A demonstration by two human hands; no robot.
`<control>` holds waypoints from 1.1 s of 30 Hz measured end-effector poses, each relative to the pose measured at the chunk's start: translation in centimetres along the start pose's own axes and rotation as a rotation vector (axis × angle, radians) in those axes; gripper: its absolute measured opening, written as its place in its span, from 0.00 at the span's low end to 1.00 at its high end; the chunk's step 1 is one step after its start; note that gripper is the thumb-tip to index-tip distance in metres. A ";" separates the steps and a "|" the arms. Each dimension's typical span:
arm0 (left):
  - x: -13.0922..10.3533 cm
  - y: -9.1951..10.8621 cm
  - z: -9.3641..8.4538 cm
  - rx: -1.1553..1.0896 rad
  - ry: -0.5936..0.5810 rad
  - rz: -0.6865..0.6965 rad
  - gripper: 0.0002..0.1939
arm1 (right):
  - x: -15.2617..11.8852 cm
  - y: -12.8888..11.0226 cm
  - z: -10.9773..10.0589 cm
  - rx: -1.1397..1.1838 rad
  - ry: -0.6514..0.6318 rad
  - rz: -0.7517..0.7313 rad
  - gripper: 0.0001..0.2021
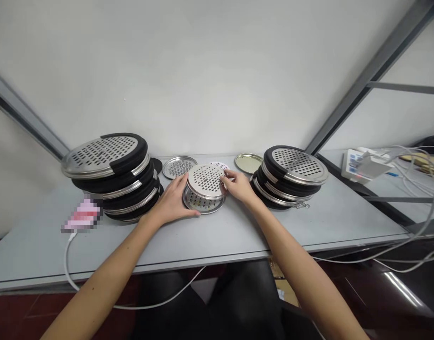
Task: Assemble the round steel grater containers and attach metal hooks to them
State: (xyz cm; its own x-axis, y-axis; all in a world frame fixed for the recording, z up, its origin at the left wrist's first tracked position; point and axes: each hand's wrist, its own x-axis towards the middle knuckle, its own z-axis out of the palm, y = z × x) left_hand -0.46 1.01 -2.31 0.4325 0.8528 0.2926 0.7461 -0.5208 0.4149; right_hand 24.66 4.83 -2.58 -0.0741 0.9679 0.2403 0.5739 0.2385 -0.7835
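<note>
A round perforated metal disc (207,180) is tilted above a second round metal piece (203,204) with holes, which lies on the grey table. My right hand (238,183) pinches the upper disc at its right edge. Around the left side of the two pieces curves my left hand (174,200), its thumb stretched along the front near the lower piece and its fingertips by the upper disc's left edge. Behind them lie a perforated metal plate (179,167) and a white perforated disc (220,165), partly hidden.
Stacks of round metal pieces with black rims stand at left (111,177) and right (291,174). A gold-coloured round lid (248,163) lies at the back. White cables and a power strip (352,165) are at right; a pixelated object (83,215) lies at left.
</note>
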 end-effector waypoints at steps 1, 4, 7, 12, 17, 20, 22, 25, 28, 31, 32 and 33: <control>0.0 0.0 0.0 0.008 -0.017 -0.004 0.63 | 0.0 0.0 0.0 -0.009 0.002 0.003 0.15; -0.1 -0.2 0.1 0.026 -0.052 -0.011 0.60 | 0.0 0.2 0.1 -0.037 -0.006 -0.002 0.15; -0.1 -0.4 0.5 0.045 -0.047 -0.016 0.56 | -0.2 0.2 0.0 -0.054 -0.019 -0.029 0.14; 0.0 -0.3 1.0 0.066 -0.012 -0.026 0.48 | -0.4 0.0 -0.1 -0.077 -0.039 -0.053 0.14; 0.0 -0.2 1.0 0.078 0.023 -0.025 0.44 | -0.3 0.1 0.1 -0.108 -0.041 -0.053 0.13; 0.0 -0.2 0.9 0.093 0.051 -0.029 0.42 | -0.3 0.2 0.4 -0.124 -0.062 -0.049 0.12; 0.0 -0.3 0.9 0.110 0.069 -0.035 0.43 | -0.3 0.2 0.6 -0.145 -0.067 -0.059 0.11; 0.0 -0.4 0.8 0.121 0.079 -0.044 0.42 | -0.4 0.2 0.9 -0.205 -0.060 -0.063 0.10; 0.0 -0.4 0.7 0.093 0.070 -0.049 0.42 | -0.6 0.3 1.1 -0.252 -0.071 -0.064 0.11; 0.0 -0.2 0.5 0.062 0.061 -0.052 0.41 | -0.6 0.2 1.1 -0.271 -0.063 -0.083 0.11; 0.0 -0.1 0.4 0.058 0.053 -0.055 0.41 | -0.6 0.2 1.1 -0.276 -0.056 -0.086 0.10; 0.0 0.1 0.4 0.059 0.044 -0.060 0.40 | -0.6 0.2 1.1 -0.280 -0.049 -0.085 0.10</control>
State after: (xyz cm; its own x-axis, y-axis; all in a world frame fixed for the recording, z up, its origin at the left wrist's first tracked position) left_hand -0.24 0.98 -2.60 0.3642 0.8792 0.3071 0.7989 -0.4644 0.3822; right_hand 23.94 4.33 -3.49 -0.1671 0.9496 0.2651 0.7664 0.2943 -0.5711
